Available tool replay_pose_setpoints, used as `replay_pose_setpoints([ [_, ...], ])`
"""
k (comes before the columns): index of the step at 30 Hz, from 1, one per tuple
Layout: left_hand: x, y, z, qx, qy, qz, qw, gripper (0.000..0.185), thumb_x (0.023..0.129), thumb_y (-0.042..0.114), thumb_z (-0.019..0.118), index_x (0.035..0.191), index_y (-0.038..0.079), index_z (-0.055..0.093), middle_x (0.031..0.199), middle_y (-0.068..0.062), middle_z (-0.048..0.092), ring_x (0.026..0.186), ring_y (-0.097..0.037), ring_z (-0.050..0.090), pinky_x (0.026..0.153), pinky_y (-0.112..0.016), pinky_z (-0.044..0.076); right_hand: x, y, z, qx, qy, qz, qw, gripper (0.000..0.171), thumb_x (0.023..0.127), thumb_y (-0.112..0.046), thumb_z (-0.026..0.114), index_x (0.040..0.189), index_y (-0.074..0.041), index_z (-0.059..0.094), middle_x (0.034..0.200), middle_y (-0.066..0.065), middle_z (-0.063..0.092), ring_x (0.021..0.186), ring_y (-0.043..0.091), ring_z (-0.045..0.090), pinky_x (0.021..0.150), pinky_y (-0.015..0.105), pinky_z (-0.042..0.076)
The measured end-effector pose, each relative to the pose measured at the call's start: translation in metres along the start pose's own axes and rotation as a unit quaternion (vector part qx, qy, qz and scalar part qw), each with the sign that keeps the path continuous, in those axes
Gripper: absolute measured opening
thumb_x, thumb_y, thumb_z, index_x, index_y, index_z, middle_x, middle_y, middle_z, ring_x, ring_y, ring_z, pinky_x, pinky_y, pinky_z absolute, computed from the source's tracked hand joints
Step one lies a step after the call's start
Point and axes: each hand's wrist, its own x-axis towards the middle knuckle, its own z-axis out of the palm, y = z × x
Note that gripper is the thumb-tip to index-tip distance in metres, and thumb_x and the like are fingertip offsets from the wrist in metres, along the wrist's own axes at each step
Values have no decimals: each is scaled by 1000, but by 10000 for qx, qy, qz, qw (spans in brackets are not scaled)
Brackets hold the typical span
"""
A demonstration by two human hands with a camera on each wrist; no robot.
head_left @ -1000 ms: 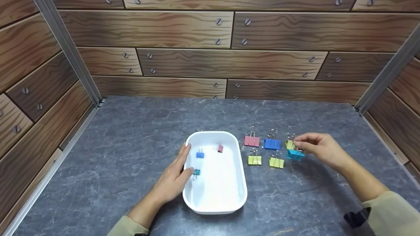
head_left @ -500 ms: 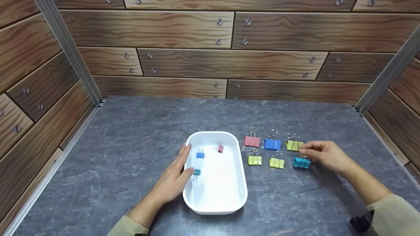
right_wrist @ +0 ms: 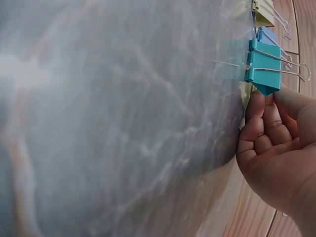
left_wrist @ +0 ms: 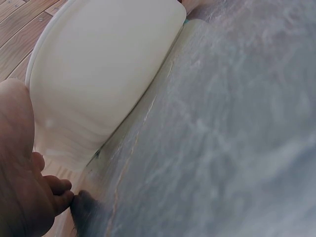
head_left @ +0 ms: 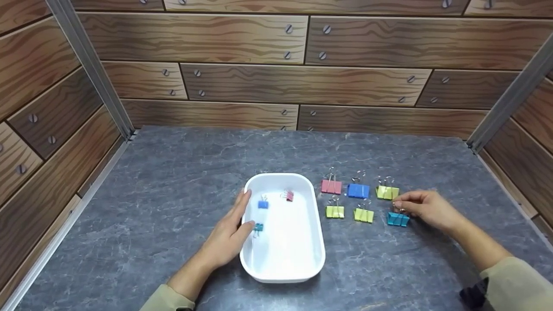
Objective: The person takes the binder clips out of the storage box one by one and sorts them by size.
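**A:** Lower centre of the head view, the left hand lies flat with straight fingers against the near-left rim of the white tray. Nothing gripped there.

**B:** And inside the tray, three small clips: a teal one, a blue one, a red one.

**A:** Right of centre now: the right hand has its fingertips pinched together on the wire handles of the teal binder clip, which sits on the grey surface at the right end of the near row.

**B:** Good place to hold it, I'd say. Light, stiff metal, with smooth painted sides that look slippery; the wire loops give the fingers a real purchase.

**A:** Those loops pivot, though, so it may swing if lifted.

**B:** Beside it are two yellow-green clips; farther back a pink clip, a blue clip and a yellow clip, all standing apart.
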Motion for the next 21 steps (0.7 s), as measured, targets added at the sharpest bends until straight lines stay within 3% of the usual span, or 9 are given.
replay_pose_setpoints([
  [11,1,3,0,-72,-21,-161,9998,70,108,19,52,171,18,23,176,-13,15,161,-28,17,128,-53,20,1,2,3,-371,210,-146,9990,33,102,-23,73,119,4,78,114,12,76,93,2,60,76,20,51],
  [21,1,3,0,-20,-2,-107,9999,71,107,19,53,171,16,23,176,-13,14,161,-30,17,128,-53,20,1,5,2,-385,191,-211,9989,32,103,-23,72,121,3,77,121,17,75,98,0,60,80,17,50],
])
